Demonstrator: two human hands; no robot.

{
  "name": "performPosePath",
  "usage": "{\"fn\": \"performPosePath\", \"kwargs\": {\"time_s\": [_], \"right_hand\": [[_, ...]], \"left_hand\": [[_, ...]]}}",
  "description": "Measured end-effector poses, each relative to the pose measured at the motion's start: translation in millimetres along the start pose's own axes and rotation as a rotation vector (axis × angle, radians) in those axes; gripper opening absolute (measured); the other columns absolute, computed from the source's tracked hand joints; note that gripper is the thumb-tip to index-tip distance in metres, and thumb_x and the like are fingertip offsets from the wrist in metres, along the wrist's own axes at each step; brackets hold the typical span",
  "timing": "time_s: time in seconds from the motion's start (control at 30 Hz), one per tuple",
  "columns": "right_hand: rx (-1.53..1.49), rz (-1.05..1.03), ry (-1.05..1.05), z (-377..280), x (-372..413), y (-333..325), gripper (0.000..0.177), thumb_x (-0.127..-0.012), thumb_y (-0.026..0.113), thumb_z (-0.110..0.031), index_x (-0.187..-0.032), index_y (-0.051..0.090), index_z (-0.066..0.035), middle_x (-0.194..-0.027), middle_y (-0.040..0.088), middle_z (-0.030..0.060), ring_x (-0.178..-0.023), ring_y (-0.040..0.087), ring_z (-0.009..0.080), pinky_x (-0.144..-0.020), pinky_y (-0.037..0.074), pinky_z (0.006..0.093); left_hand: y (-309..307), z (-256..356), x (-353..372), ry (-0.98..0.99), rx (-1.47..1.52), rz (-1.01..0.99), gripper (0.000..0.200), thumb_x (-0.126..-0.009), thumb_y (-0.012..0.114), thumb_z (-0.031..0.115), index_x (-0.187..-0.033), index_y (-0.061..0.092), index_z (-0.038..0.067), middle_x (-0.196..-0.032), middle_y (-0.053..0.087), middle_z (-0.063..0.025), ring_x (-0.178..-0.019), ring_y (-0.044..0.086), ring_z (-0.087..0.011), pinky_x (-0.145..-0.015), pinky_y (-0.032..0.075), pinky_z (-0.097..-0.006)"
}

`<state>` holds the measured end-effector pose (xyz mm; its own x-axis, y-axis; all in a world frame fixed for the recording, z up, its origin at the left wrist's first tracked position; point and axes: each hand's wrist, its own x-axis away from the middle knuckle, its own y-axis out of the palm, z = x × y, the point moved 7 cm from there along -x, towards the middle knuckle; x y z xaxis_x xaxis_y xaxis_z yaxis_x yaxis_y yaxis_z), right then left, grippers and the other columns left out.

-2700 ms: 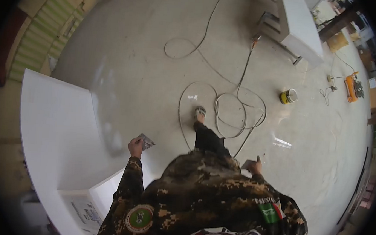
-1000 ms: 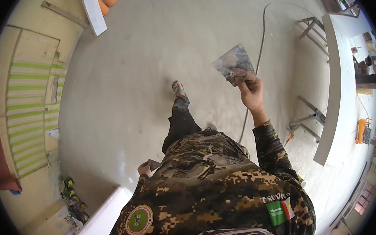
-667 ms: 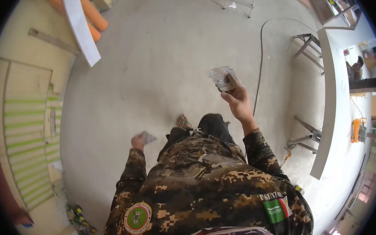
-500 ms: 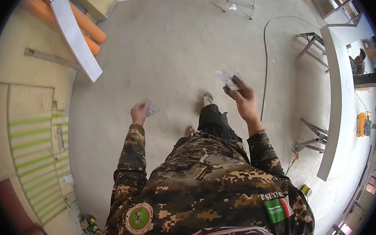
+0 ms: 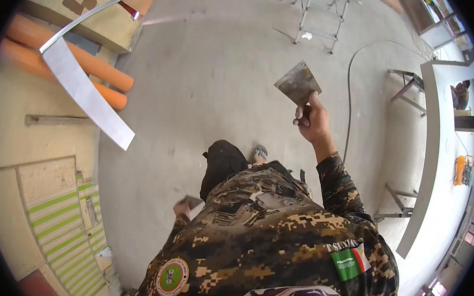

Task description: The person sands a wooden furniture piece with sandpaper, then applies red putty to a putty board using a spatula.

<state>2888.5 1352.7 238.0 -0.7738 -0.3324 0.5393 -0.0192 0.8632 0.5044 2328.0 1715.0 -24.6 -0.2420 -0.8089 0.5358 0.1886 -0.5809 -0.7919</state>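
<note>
Well apart from the long white tabletop, over bare floor, the right hand is closed round a putty knife, blade up. The left hand, farther from the tabletop, grips a smaller scraper. This looks like a carrying step; walking on calls for clearing the cable nearer the tabletop.

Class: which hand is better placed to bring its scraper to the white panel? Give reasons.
Right, probably: the right hand holds its scraper raised, nearer the panel; the left hand hangs low on the far side.
</note>
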Motion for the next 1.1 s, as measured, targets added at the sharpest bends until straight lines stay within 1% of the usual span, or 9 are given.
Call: {"fn": "performPosePath", "kwargs": {"time_s": [0.07, 0.13, 0.23, 0.3, 0.37, 0.43, 0.47, 0.7, 1.1], "right_hand": [[0.025, -0.022, 0.019, 4, -38, 21, 0.041, -0.101, 0.038, -0.050, -0.100, 0.050, -0.011, -0.060, 0.053, 0.0068, -0.041, 0.037, 0.0137, -0.052, 0.048, 0.0337], [0.073, -0.116, 0.102, 10, -89, 42, 0.042, -0.100, 0.038, -0.052, -0.100, 0.050, -0.012, -0.057, 0.052, 0.0075, -0.039, 0.036, 0.0145, -0.051, 0.050, 0.0348], [0.125, -0.105, 0.114, 17, -143, 73, 0.042, -0.099, 0.040, -0.053, -0.095, 0.050, -0.013, -0.056, 0.052, 0.0070, -0.039, 0.038, 0.0150, -0.050, 0.051, 0.0360], [0.116, 0.025, 0.185, 31, -172, 90, 0.041, -0.100, 0.039, -0.052, -0.094, 0.050, -0.013, -0.057, 0.048, 0.0049, -0.049, 0.044, 0.0155, -0.056, 0.052, 0.0387], [0.042, 0.112, 0.230, 38, -209, 98, 0.040, -0.101, 0.038, -0.049, -0.095, 0.050, -0.012, -0.063, 0.047, 0.0045, -0.054, 0.045, 0.0161, -0.061, 0.049, 0.0409], [0.003, 0.166, 0.219, 24, -238, 119, 0.039, -0.102, 0.038, -0.048, -0.094, 0.050, -0.011, -0.065, 0.047, 0.0045, -0.054, 0.044, 0.0162, -0.061, 0.048, 0.0412], [0.011, 0.150, 0.214, 14, -244, 136, 0.040, -0.101, 0.040, -0.049, -0.092, 0.049, -0.012, -0.063, 0.048, 0.0047, -0.053, 0.045, 0.0162, -0.059, 0.049, 0.0395], [-0.042, 0.180, 0.011, -78, -343, 166, 0.038, -0.102, 0.041, -0.046, -0.097, 0.051, -0.010, -0.062, 0.051, 0.0043, -0.048, 0.043, 0.0148, -0.056, 0.048, 0.0370], [0.193, -0.149, 0.235, -184, -554, 275, 0.047, -0.103, 0.040, -0.044, -0.102, 0.061, -0.002, -0.063, 0.056, 0.0063, -0.050, 0.052, 0.0157, -0.048, 0.046, 0.0306]], "left_hand": [[10, -25, -5, 0.146, -0.147, 0.034, 0.042, -0.077, 0.073, 0.034, -0.098, 0.070, -0.002, -0.093, 0.072, -0.0183, -0.089, 0.068, -0.0316, -0.082, 0.052, -0.0380], [24, -53, -35, -0.301, 0.031, -0.238, 0.042, -0.080, 0.072, 0.033, -0.102, 0.070, -0.002, -0.094, 0.072, -0.0155, -0.087, 0.067, -0.0266, -0.082, 0.051, -0.0359], [3, 35, -83, -0.020, 0.352, -0.341, 0.029, -0.087, 0.066, 0.027, -0.097, 0.071, 0.000, -0.085, 0.070, -0.0120, -0.077, 0.064, -0.0229, -0.076, 0.052, -0.0346], [-8, 89, -158, 0.233, -0.207, -0.216, 0.024, -0.089, 0.060, 0.023, -0.089, 0.071, 0.001, -0.081, 0.069, -0.0156, -0.072, 0.064, -0.0303, -0.071, 0.052, -0.0393], [14, 173, -230, 0.484, -0.741, -0.063, 0.025, -0.091, 0.054, 0.020, -0.081, 0.070, 0.003, -0.077, 0.068, -0.0192, -0.068, 0.065, -0.0378, -0.065, 0.052, -0.0439], [-23, 290, -304, 0.877, 0.085, 0.113, 0.038, -0.085, 0.060, 0.037, -0.075, 0.069, 0.001, -0.077, 0.066, -0.0226, -0.075, 0.064, -0.0430, -0.072, 0.051, -0.0528], [-52, 359, -320, 0.514, 0.000, 0.229, 0.043, -0.081, 0.065, 0.044, -0.079, 0.070, 0.001, -0.079, 0.066, -0.0241, -0.077, 0.064, -0.0444, -0.074, 0.050, -0.0531], [-115, 805, -361, 0.722, 0.135, -0.219, 0.018, -0.088, 0.065, 0.013, -0.100, 0.072, 0.003, -0.086, 0.072, -0.0126, -0.080, 0.066, -0.0117, -0.075, 0.051, -0.0280], [-76, 1074, -304, 1.109, 0.412, -0.570, 0.042, -0.091, 0.069, 0.033, -0.113, 0.066, -0.002, -0.092, 0.068, -0.0049, -0.077, 0.056, -0.0099, -0.069, 0.047, -0.0261]]}}
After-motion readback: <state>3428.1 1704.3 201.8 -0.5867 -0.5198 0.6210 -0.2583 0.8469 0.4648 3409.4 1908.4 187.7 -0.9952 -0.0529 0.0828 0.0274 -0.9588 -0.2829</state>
